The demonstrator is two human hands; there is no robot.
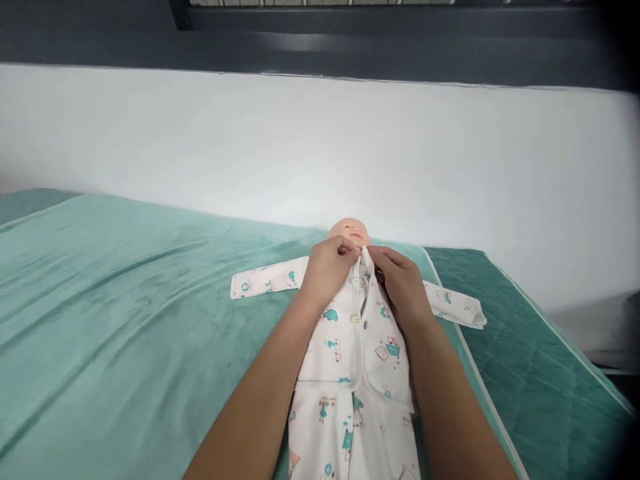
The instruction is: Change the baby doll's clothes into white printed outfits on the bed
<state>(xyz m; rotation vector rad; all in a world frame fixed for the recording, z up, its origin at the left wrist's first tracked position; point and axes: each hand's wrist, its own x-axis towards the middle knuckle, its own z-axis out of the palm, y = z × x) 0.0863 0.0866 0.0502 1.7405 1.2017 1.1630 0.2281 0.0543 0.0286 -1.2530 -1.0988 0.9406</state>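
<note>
A baby doll (pixel 351 230) lies face up with its head toward the wall. It wears a white printed baby shirt (pixel 336 347) with both sleeves spread out sideways, over matching pants (pixel 327 443). My left hand (pixel 333 263) pinches the left front edge of the shirt at the collar, just below the doll's chin. At the opposite edge, my right hand (pixel 400 277) grips the collar with bent fingers. Between the hands the shirt front gapes slightly, and snap buttons (pixel 355 319) show along the opening. The doll's arms and legs are hidden by the clothes.
A light green sheet (pixel 125 320) covers the bed beneath the doll. To the right lies a darker green quilted cover (pixel 540 340) with pale piping. A white wall (pixel 300 147) rises behind the bed, with a dark window frame (pixel 350 47) above it.
</note>
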